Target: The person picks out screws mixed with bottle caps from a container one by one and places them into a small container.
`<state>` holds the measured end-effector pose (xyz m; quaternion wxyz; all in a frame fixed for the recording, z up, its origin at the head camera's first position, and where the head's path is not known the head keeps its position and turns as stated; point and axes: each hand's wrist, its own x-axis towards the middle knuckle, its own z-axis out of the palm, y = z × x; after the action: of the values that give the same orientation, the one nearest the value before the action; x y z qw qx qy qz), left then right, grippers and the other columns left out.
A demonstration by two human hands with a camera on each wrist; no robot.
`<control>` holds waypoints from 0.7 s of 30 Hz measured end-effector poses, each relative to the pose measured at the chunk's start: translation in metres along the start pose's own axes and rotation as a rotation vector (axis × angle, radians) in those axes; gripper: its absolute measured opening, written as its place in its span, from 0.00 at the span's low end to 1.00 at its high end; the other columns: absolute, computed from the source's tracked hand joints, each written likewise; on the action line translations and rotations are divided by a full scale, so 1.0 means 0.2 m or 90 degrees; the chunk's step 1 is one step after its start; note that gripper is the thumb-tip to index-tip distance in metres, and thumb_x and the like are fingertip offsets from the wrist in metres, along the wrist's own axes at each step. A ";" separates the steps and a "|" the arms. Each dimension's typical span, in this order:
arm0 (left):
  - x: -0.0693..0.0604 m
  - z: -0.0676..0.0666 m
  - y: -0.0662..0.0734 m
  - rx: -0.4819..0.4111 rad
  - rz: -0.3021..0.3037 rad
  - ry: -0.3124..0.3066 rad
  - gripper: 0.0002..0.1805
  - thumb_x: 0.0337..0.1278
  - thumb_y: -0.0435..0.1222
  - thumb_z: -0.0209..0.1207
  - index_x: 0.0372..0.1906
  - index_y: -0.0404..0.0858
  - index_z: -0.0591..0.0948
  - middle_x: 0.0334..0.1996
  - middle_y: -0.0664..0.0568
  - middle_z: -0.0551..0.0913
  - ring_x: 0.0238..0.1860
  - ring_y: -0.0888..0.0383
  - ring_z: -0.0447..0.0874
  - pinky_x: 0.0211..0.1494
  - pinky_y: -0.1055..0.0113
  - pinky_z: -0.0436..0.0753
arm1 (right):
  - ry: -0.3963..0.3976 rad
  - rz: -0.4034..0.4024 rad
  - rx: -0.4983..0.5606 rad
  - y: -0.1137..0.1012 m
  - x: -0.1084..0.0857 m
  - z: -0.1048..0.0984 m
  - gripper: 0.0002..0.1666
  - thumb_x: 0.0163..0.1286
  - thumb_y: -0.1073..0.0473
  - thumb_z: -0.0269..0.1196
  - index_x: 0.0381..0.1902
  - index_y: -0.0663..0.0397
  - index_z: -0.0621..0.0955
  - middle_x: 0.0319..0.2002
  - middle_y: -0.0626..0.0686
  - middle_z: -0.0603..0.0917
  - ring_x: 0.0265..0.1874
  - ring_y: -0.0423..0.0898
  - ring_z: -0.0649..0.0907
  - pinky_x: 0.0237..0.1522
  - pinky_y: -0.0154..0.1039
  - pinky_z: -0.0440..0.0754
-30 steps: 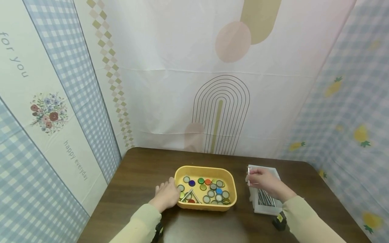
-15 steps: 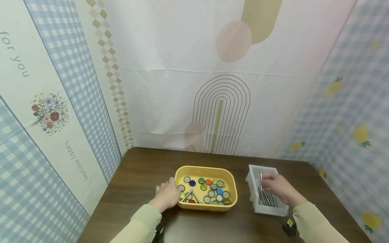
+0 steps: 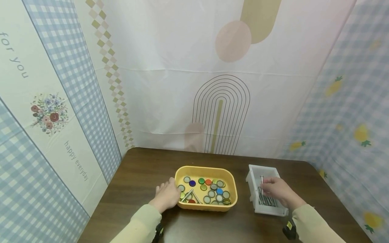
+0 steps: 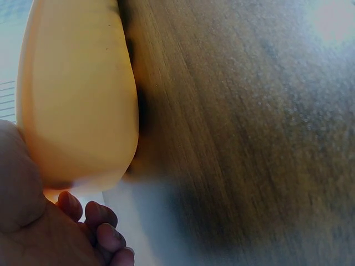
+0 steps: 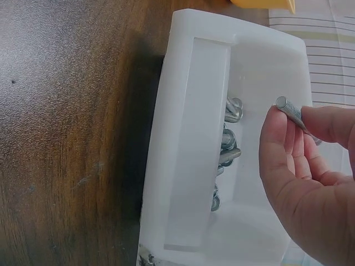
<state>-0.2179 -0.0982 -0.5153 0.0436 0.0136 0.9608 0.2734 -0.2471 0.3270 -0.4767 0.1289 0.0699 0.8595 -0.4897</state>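
Observation:
Between thumb and fingers my right hand [image 3: 278, 189] pinches a silver bolt [image 3: 262, 182], upright in the head view. In the right wrist view the threaded end of the bolt [image 5: 291, 110] points toward the camera. Hand and bolt are over a white plastic bin [image 3: 254, 202] with several more bolts [image 3: 267, 199] lying in it. My left hand [image 3: 167, 195] holds the left end of a yellow tub [image 3: 206, 206]. Inside the tub are several bottle caps [image 3: 219, 191] in mixed colours and two bolts [image 3: 187, 194]. In the left wrist view, fingers [image 4: 102, 213] curl by the tub's end.
Both containers stand on a dark brown wooden table [image 3: 146, 165], with a strip of table between them. Patterned cloth [image 3: 170, 111] hangs behind the table and along both sides.
My right hand has moved with the bolt from the bin's left edge rightward over its inside, then slightly lower. The left hand and tub stay put.

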 end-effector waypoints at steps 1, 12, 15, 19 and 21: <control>0.00 0.00 0.00 0.000 0.000 0.001 0.14 0.66 0.41 0.49 0.46 0.34 0.70 0.28 0.50 0.70 0.32 0.50 0.66 0.42 0.51 0.62 | 0.001 0.003 -0.001 0.00 0.00 0.00 0.23 0.70 0.62 0.59 0.54 0.76 0.70 0.47 0.65 0.77 0.40 0.50 0.81 0.43 0.45 0.81; 0.00 -0.01 0.00 0.005 -0.010 -0.007 0.14 0.67 0.42 0.48 0.46 0.35 0.70 0.28 0.50 0.70 0.33 0.50 0.66 0.43 0.51 0.62 | 0.008 0.037 0.004 -0.01 -0.01 0.00 0.26 0.69 0.61 0.59 0.59 0.72 0.70 0.51 0.66 0.75 0.43 0.52 0.81 0.45 0.47 0.80; 0.00 -0.01 0.00 0.000 -0.007 -0.007 0.14 0.66 0.41 0.49 0.46 0.34 0.70 0.28 0.49 0.70 0.33 0.50 0.66 0.43 0.51 0.62 | 0.004 0.028 -0.002 -0.03 -0.01 0.00 0.26 0.69 0.60 0.59 0.60 0.72 0.69 0.51 0.66 0.75 0.43 0.52 0.81 0.46 0.48 0.80; -0.01 -0.01 0.01 -0.004 -0.006 -0.009 0.14 0.67 0.41 0.49 0.47 0.34 0.70 0.28 0.50 0.70 0.33 0.50 0.66 0.43 0.51 0.62 | -0.006 -0.001 0.004 -0.08 -0.02 0.00 0.27 0.70 0.60 0.58 0.60 0.74 0.68 0.53 0.68 0.74 0.44 0.53 0.81 0.47 0.49 0.80; -0.01 -0.01 0.01 -0.005 -0.006 -0.010 0.14 0.67 0.41 0.49 0.47 0.34 0.70 0.28 0.50 0.70 0.33 0.50 0.66 0.43 0.51 0.61 | -0.007 -0.016 0.007 -0.12 -0.04 0.02 0.27 0.71 0.60 0.58 0.60 0.74 0.68 0.54 0.68 0.74 0.45 0.54 0.82 0.47 0.49 0.80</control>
<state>-0.2156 -0.0977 -0.5115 0.0522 0.0109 0.9594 0.2770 -0.2455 0.3121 -0.4563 0.1268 0.0572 0.8569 -0.4963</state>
